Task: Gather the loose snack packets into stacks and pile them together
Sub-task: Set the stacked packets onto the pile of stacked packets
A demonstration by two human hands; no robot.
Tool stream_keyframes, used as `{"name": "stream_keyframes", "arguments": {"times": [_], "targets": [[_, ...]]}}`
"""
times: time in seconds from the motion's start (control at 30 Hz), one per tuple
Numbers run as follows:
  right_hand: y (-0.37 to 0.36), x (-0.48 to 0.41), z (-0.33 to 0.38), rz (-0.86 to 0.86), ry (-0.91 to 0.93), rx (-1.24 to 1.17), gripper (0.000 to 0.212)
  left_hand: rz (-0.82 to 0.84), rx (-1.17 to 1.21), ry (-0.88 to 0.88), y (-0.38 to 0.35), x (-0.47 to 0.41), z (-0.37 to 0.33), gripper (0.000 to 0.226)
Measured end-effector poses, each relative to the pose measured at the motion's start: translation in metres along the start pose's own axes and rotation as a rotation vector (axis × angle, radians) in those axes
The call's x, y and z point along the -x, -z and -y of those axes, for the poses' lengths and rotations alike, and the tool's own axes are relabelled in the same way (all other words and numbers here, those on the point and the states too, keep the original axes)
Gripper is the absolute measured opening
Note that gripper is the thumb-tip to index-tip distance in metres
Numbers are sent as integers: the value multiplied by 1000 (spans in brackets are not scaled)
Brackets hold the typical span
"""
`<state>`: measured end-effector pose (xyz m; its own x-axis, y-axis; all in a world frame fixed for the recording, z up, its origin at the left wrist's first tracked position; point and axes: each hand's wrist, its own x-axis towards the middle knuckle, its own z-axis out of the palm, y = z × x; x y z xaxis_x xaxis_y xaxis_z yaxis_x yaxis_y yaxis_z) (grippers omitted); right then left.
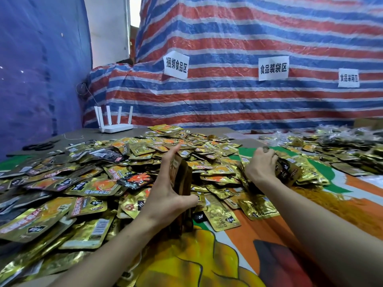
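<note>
Item: loose snack packets, gold and black foil, heaped across the worktop from left to centre.
Left hand: thumb and fingers clamped round a stack stood on edge at the heap's near rim.
Right hand: fingers curled over a small bunch just right of the heap.
Step judged: gathering, stack part-built.
Next move likely calls for bringing the bunch across and squaring its edges against the stack without letting the slippery foil fan out.
</note>
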<state>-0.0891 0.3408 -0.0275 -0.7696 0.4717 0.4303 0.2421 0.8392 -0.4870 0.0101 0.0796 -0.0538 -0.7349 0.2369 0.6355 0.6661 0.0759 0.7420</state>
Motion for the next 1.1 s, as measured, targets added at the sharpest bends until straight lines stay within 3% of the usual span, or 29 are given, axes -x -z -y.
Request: {"name": "stream_keyframes", "arguments": {"times": [0.2,0.27,0.4,0.47,0.57,0.63,0.73,0.87,0.97,1.1], "targets": [[2,13,-8,154,60,104,26,28,-43,85,-1,4,-6,102],[6,16,-4,92,126,62,15,2,-91,85,1,5,-7,98],[9,31,22,-38,329,-177,16,-24,-43,50,3,2,-2,95],[9,45,39,104,444,-287,22,3,3,7,0,2,0,97],[9,63,53,327,652,-80,32,40,7,-12,-3,5,1,103],[19,70,51,391,686,-47,47,26,-2,-31,-3,5,-1,104],[46,76,38,353,637,-123,36,-7,-15,-36,-2,5,-1,100],[91,66,-5,394,436,203,11,-26,-1,-7,4,4,-2,100],[125,62,-43,419,308,469,12,-81,83,8,8,2,3,101],[146,67,-82,635,123,614,27,-136,140,53,11,1,4,99]]}}
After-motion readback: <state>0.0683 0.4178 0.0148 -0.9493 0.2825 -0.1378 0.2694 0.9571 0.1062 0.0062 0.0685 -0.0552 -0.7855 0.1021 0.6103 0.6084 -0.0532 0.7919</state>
